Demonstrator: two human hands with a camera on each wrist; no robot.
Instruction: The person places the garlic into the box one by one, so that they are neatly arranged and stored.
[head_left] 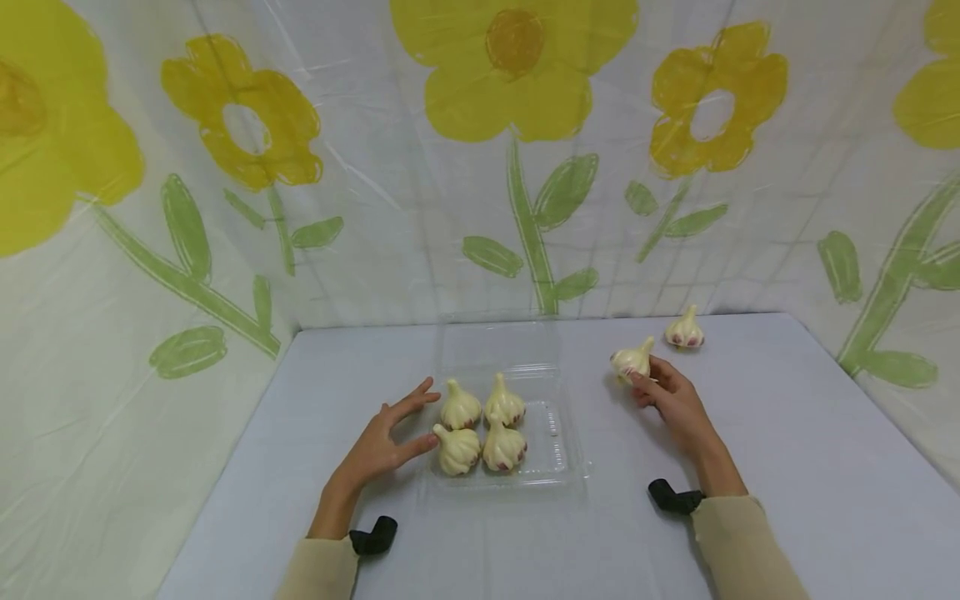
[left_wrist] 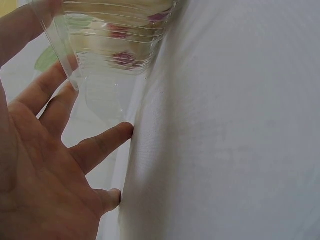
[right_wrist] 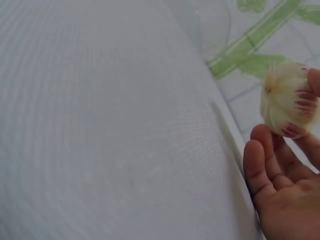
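Note:
My right hand [head_left: 675, 408] pinches a garlic bulb [head_left: 630, 361] between thumb and fingers, to the right of a clear plastic container [head_left: 555, 433]. The right wrist view shows that garlic bulb [right_wrist: 287, 102] lifted off the table, its purple-streaked side visible. My left hand [head_left: 382, 446] is spread at the container's left side, and in the left wrist view its fingers touch or nearly touch the container's wall [left_wrist: 110, 55]. Several cream garlic bulbs [head_left: 459, 450] sit in the left and middle of the container, in two rows.
One more garlic bulb [head_left: 684, 330] stands at the table's back right. The container's clear lid [head_left: 495, 343] lies opened toward the back. A pale cloth covers the table [head_left: 315, 383], and a flower-printed curtain [head_left: 390, 250] hangs behind it.

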